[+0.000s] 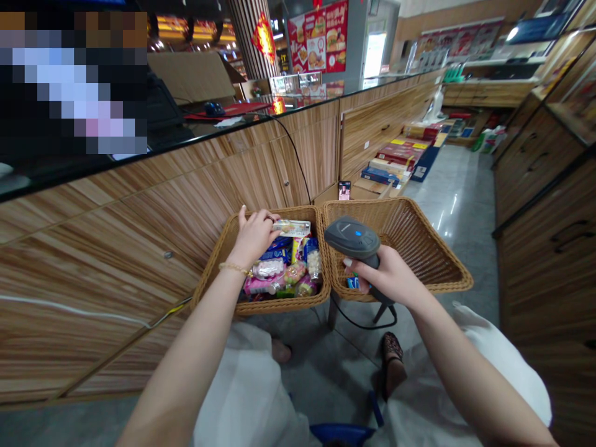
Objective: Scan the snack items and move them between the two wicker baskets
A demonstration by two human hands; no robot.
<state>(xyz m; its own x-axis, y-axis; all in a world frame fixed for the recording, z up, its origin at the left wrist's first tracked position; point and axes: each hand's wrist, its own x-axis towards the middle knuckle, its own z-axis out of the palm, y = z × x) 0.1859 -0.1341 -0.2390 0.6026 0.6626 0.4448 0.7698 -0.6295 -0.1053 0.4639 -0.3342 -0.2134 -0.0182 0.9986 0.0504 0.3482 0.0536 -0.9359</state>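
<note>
My right hand (393,273) grips a dark grey barcode scanner (352,239), whose head points left toward the other hand. A small blue light shows on its top. Over the left wicker basket (212,273), my left hand (255,234) pinches a clear-and-white snack package (294,228) near the basket's back rim. Beneath it lie several colourful candy packets (274,268). The right wicker basket (419,248) sits directly beside the left one, under the scanner. A small blue packet (354,283) shows at its near side, partly hidden by my right hand.
A wood-panelled counter (242,161) with a dark top runs along the left and back. Flat boxes (395,158) are stacked beyond the baskets. The scanner's black cable (367,325) loops below the right basket. Wooden drawers (549,236) line the right side.
</note>
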